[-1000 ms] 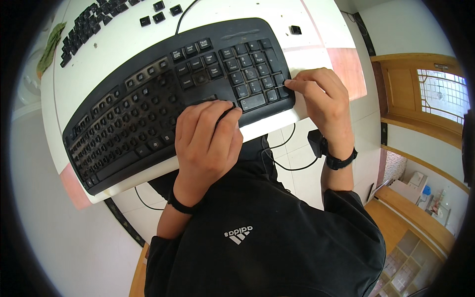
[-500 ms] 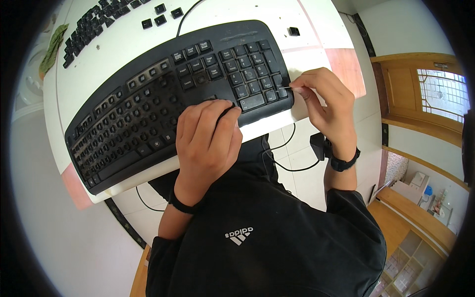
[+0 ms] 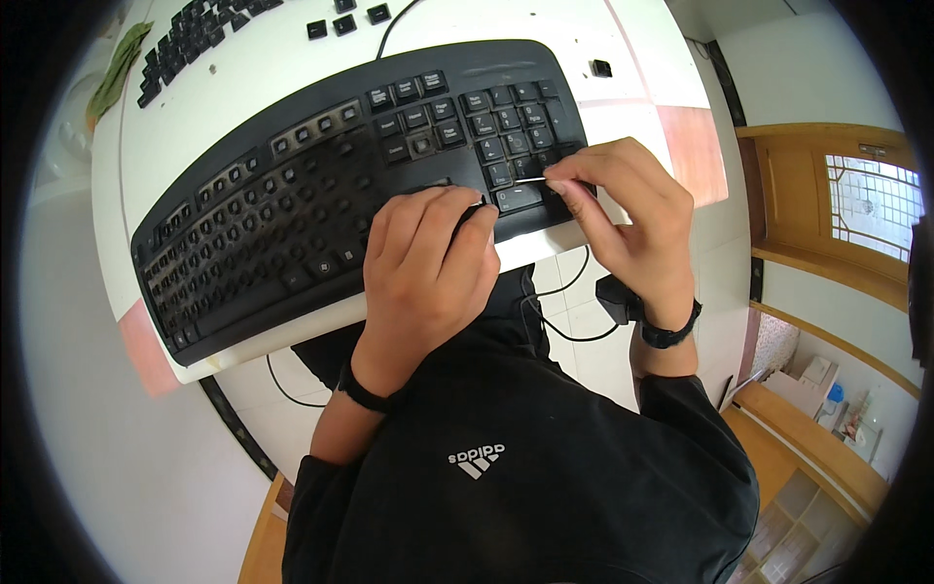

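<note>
A black keyboard (image 3: 282,248) lies on the white table; most keycaps of its main block are off, leaving dusty bare stems. Its number pad (image 3: 511,131) at the right still carries several keycaps. My right hand (image 3: 637,214) pinches a thin, pale metal pick (image 3: 530,180), whose tip lies over the lower number pad keys. Left of it, my left hand (image 3: 423,263) rests with curled fingers on the keyboard's lower edge by the arrow keys. Something dark shows between its fingers; what it is I cannot make out.
Loose black keycaps (image 3: 195,44) are heaped beyond the keyboard, with several (image 3: 344,23) apart near the cable (image 3: 389,34). One keycap (image 3: 602,69) sits at the upper right. A green cloth (image 3: 119,73) hangs at the table's left edge.
The pick in my right hand has shifted left, from the number pad's right edge toward its bottom keys. The view has shifted slightly; my left hand remains at the keyboard's lower edge.
</note>
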A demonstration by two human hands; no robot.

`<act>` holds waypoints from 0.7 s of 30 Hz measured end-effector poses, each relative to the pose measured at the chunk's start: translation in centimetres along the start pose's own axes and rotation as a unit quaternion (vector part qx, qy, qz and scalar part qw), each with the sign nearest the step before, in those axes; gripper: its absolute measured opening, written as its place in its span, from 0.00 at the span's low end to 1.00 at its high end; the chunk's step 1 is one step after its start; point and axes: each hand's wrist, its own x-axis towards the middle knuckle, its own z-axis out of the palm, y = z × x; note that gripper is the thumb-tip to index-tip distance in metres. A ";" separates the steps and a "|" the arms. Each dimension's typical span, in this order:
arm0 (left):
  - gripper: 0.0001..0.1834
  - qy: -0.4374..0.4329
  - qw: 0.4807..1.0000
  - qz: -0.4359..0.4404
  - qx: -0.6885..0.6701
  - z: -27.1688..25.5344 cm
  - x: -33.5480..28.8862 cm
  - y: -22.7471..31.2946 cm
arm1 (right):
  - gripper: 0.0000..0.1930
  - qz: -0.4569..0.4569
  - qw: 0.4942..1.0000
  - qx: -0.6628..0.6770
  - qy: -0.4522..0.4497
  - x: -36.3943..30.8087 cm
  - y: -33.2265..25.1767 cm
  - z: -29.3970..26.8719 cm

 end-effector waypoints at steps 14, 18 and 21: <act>0.12 -0.007 0.999 -0.034 0.002 -0.1 -0.5 -0.1 | 0.08 -0.075 0.994 -0.047 -0.067 3.0 0.4 1.6; 0.11 0.001 1.000 -0.031 -0.005 -0.1 -0.4 -0.1 | 0.07 -0.092 0.989 -0.063 -0.098 3.1 0.4 1.4; 0.11 0.002 1.000 -0.027 0.001 -0.1 -0.3 0.0 | 0.07 -0.124 0.981 -0.088 -0.118 3.9 0.0 0.6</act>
